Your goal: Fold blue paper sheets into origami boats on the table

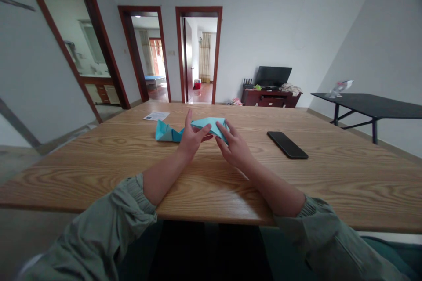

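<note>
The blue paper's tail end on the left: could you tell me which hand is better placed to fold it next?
Probably the left hand: it rests on the blue paper beside that tail, while the right hand presses the opposite side.

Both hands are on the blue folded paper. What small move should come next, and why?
Probably flatten the raised flap of the blue folded paper with the right hand while the left hand pins it: the flap stands up off the table, and both hands touch it.

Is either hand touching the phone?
No: the black phone lies on the table, apart from the right hand, which like the left hand is on the blue folded paper.
</note>
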A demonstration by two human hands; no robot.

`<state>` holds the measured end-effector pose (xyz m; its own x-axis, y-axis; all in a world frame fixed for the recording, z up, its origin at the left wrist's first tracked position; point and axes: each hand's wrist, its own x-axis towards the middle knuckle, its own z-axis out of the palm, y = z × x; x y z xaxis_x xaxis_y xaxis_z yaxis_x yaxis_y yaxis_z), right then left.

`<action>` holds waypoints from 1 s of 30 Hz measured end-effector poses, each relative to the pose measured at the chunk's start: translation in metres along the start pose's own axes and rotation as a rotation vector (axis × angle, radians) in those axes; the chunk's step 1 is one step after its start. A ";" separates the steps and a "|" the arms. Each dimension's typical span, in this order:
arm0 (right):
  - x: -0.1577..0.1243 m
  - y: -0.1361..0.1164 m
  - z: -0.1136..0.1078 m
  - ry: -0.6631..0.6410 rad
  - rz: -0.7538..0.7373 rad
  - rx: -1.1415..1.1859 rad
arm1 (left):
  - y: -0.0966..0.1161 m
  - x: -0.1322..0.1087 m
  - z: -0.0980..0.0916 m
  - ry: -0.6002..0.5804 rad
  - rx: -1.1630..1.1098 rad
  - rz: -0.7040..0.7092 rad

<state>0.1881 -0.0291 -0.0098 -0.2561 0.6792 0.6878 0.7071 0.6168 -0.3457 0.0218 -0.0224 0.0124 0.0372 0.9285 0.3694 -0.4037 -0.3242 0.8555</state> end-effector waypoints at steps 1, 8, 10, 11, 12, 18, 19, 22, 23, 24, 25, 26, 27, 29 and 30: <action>0.001 0.001 0.000 0.000 0.019 0.030 | 0.000 -0.001 0.001 -0.024 -0.024 -0.005; 0.008 0.002 0.004 0.034 0.037 0.267 | -0.007 0.000 0.003 -0.145 -0.024 -0.107; 0.007 -0.001 0.003 0.017 0.004 0.300 | -0.011 0.000 0.004 -0.171 0.043 -0.122; 0.007 -0.004 0.002 0.002 -0.010 0.315 | -0.013 0.000 0.004 -0.184 0.074 -0.118; 0.006 -0.006 0.001 -0.015 -0.020 0.330 | -0.014 0.000 0.005 -0.196 0.101 -0.108; 0.004 -0.008 -0.003 -0.043 -0.008 0.384 | -0.018 -0.001 0.005 -0.220 0.261 0.036; 0.003 -0.008 -0.003 -0.038 -0.012 0.381 | -0.019 -0.001 0.004 -0.207 0.281 0.066; 0.002 -0.007 -0.002 -0.047 -0.029 0.361 | -0.021 0.000 0.002 -0.132 0.346 0.163; 0.002 -0.007 -0.002 -0.058 -0.024 0.351 | -0.021 0.000 0.001 -0.112 0.382 0.191; 0.002 -0.008 -0.002 -0.067 -0.017 0.339 | -0.021 0.000 0.000 -0.100 0.421 0.216; 0.001 -0.008 -0.002 -0.071 -0.009 0.330 | -0.020 0.000 0.000 -0.094 0.461 0.236; 0.001 -0.008 -0.002 -0.070 -0.003 0.325 | -0.020 0.000 0.000 -0.098 0.496 0.249; 0.001 -0.008 -0.002 -0.063 -0.001 0.326 | -0.019 0.000 0.000 -0.105 0.522 0.257; 0.001 -0.008 -0.002 -0.048 -0.013 0.349 | -0.018 -0.001 0.000 -0.116 0.545 0.264; 0.002 -0.007 -0.003 -0.043 -0.026 0.369 | -0.018 -0.001 0.000 -0.119 0.549 0.265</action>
<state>0.1843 -0.0335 -0.0043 -0.3036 0.6725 0.6749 0.4168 0.7308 -0.5406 0.0294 -0.0172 -0.0031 0.1150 0.7876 0.6054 0.1146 -0.6159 0.7795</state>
